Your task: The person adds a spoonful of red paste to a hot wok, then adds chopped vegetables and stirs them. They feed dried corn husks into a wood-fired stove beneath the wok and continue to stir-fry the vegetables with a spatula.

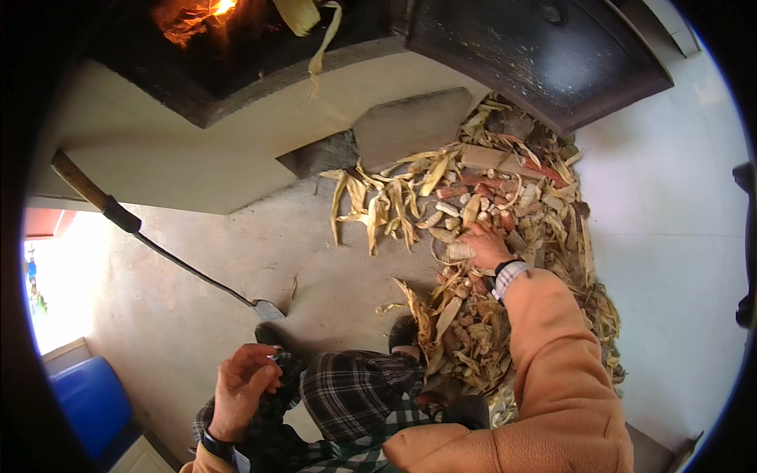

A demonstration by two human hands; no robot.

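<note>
My right hand (486, 247) reaches down into a heap of dry corn husks and cobs on the floor. A pale corncob (460, 252) lies against it, and its fingertips are partly lost among the cobs, so a firm grip cannot be made out. Several reddish corncobs (452, 192) and short pale cob pieces (447, 209) lie just beyond the fingers. Above my lap, my left hand (245, 378) is raised with loosely bent fingers and nothing visible in it.
Fire (198, 20) burns in a stove opening at the top, where a husk (324, 53) hangs over the sill. The dark metal door (532, 53) stands swung out at right. A wooden-handled metal shovel (183, 266) leans at left. A blue container (91, 408) stands lower left.
</note>
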